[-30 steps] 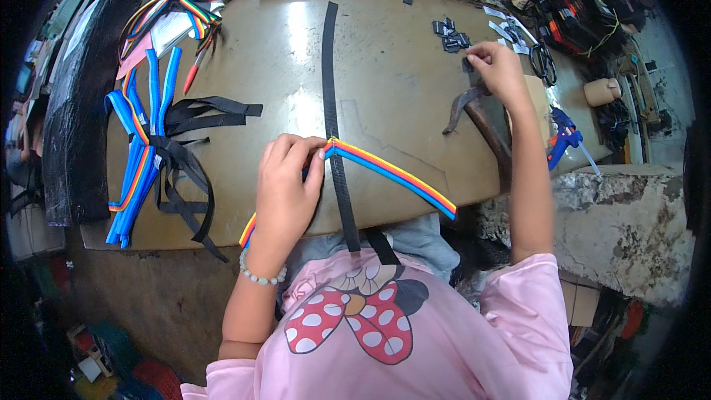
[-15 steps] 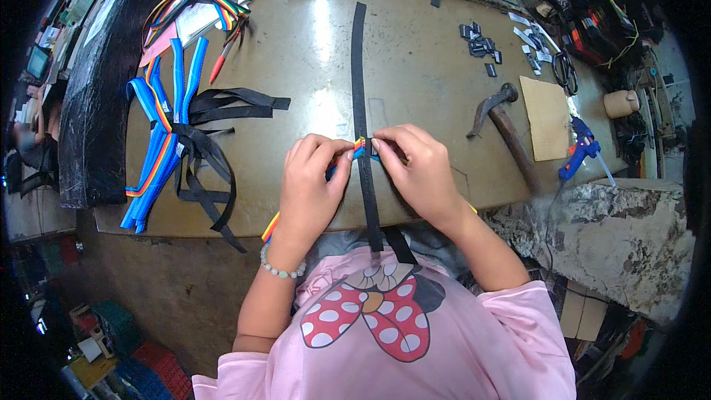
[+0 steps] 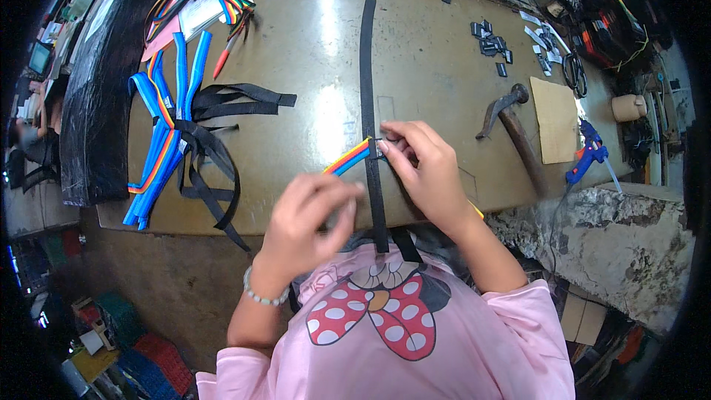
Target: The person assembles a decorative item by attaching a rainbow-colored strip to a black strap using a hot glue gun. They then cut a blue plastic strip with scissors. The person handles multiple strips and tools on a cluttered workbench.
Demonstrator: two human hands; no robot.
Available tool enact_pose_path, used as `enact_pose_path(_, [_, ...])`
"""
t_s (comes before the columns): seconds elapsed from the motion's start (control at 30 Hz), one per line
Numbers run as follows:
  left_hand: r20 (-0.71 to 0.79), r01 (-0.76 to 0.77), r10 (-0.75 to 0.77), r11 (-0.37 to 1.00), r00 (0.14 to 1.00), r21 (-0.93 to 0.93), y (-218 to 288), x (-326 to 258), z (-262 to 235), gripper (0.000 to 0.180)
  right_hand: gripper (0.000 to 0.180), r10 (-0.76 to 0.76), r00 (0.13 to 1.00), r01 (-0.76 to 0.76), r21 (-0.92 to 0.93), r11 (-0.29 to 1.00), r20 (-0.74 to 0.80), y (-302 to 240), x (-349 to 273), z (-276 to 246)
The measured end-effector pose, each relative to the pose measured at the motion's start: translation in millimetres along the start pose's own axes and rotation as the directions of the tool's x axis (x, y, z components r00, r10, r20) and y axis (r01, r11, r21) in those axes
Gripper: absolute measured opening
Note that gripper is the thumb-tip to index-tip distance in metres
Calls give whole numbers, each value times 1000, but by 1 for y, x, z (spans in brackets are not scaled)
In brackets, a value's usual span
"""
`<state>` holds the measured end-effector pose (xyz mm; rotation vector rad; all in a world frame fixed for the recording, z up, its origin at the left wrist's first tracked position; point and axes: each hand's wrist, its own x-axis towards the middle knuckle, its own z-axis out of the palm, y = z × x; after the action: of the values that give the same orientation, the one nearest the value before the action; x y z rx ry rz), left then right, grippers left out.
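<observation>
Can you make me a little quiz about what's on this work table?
1. True or false: the right hand pinches the rainbow strap where it meets the long black strap.
2. Which tool lies just right of the right hand? A) hammer B) saw C) paintbrush
3. What colour is the glue gun near the table's right edge?

Key
1. True
2. A
3. Blue
</observation>
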<state>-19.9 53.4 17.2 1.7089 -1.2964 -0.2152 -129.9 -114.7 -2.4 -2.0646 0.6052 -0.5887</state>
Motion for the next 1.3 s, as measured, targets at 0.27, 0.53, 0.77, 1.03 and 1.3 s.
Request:
enact_pose_path(0.27, [215, -85, 41, 976, 976, 199, 4, -14, 23, 61, 12, -139, 990, 140, -103, 985, 17, 3, 0, 0])
enact_pose_path(0.53, [66, 223, -226, 974, 972, 42, -11, 19, 28, 40, 10, -90, 996, 91, -76, 993, 27, 2, 1, 0])
enact_pose_path(0.77, [14, 215, -215, 977, 976, 9, -16, 23, 30, 24, 13, -58, 989, 58, 4, 998, 138, 3, 5, -11])
enact_pose_path(1.03, [-16, 234, -234, 972, 972, 30, -15, 26, 34, 17, 12, -112, 981, 124, -70, 990, 156, 2, 10, -10])
enact_pose_path(1.3, [-64, 384, -386, 923, 920, -33, -15, 41, 37, 18, 14, -78, 964, 91, -38, 995, 255, 8, 15, -16])
